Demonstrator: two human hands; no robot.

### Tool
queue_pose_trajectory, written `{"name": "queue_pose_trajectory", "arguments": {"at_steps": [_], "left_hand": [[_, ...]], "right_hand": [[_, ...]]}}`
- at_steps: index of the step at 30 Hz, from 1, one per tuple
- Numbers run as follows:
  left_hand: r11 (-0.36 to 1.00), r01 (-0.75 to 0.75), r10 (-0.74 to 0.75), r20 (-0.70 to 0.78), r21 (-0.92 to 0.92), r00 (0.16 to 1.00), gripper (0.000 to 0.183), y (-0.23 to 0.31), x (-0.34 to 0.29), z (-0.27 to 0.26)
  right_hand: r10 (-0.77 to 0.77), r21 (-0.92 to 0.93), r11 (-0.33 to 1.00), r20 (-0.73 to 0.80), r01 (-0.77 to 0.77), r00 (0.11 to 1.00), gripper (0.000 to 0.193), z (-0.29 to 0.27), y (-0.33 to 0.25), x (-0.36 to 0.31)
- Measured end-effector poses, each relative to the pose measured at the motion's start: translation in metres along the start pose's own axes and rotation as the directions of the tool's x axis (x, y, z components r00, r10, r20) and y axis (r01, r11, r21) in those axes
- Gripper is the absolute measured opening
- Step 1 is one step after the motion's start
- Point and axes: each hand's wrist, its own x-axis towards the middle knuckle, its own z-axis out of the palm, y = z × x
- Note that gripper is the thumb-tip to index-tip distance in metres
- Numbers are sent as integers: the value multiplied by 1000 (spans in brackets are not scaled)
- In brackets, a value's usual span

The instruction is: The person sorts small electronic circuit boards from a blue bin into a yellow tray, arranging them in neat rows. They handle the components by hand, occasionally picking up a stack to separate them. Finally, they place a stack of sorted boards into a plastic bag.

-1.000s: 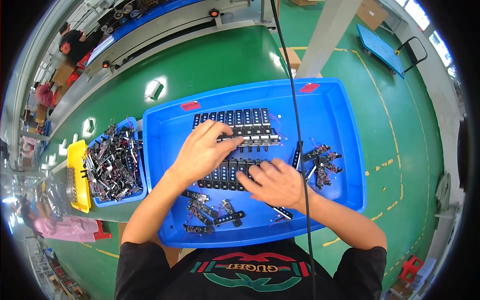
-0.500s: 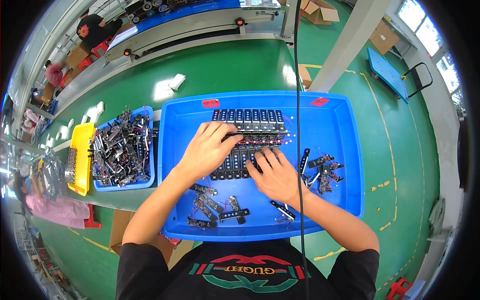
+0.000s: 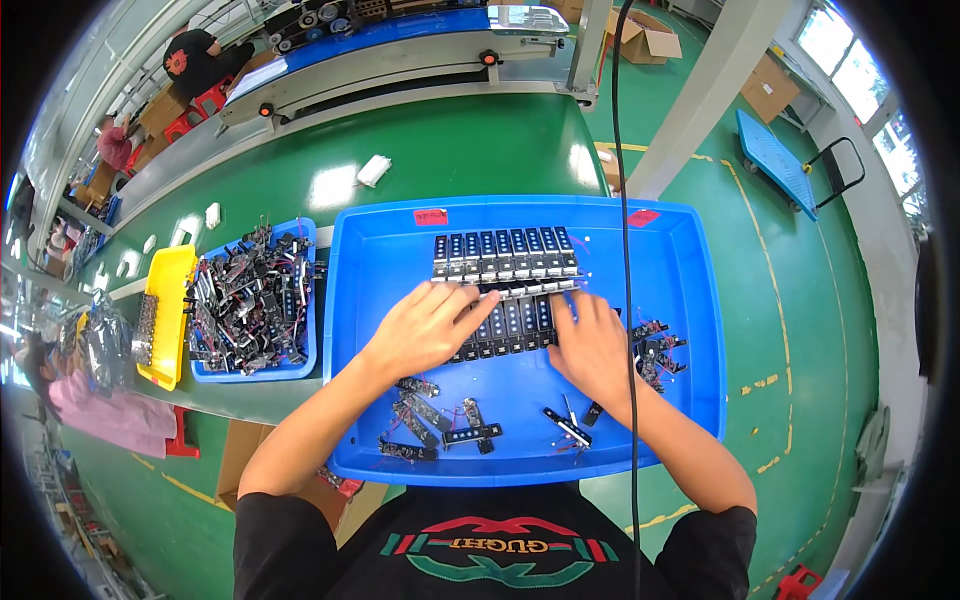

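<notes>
Two neat rows of black circuit modules with pale dots lie in a large blue tray (image 3: pixel 345 400). The far row (image 3: pixel 505 245) is uncovered, with a lighter edge facing me. My left hand (image 3: pixel 422 325) grips the left end of the near row (image 3: pixel 515 325), its thumb stretched along the far edge. At the row's right end my right hand (image 3: pixel 592 345) is closed against the modules, fingers pointing away from me. Its fingertips partly hide the last pieces. Loose modules (image 3: pixel 425 415) with thin wires are scattered at the tray's near left, and others (image 3: pixel 657 358) lie right of my right hand.
Left of the tray stand a smaller blue bin (image 3: pixel 250 310) heaped with modules and a yellow bin (image 3: pixel 165 320). A black cable (image 3: pixel 631 300) hangs down across the right side. A conveyor (image 3: pixel 400 65) runs beyond the green table (image 3: pixel 450 150). Other people sit at the left.
Both hands have come nearer to me and moved to the near row's ends. The far row, partly covered before, now shows fully. The view has shifted slightly.
</notes>
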Motion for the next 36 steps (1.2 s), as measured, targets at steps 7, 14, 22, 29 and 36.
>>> {"name": "queue_pose_trajectory", "arguments": {"at_steps": [7, 14, 22, 29, 36], "left_hand": [[956, 135, -99, 147, -262, 984, 35, 24, 0, -1], [851, 162, -48, 232, -500, 971, 42, 28, -7, -7], [728, 494, -423, 256, -475, 869, 70, 28, -1, -23], [322, 705, -179, 690, -632, 701, 73, 20, 3, -27], [412, 630, -200, 610, -658, 767, 94, 27, -4, -23]], "right_hand": [[406, 771, 293, 436, -566, 803, 58, -2, 8, -5], [173, 613, -429, 776, -663, 606, 31, -19, 8, 1], [178, 897, -95, 442, -432, 879, 25, -26, -1, -7], [-46, 948, -19, 316, -317, 948, 45, -52, -11, -6], [1, 969, 112, 219, -218, 976, 57, -59, -18, -6]]}}
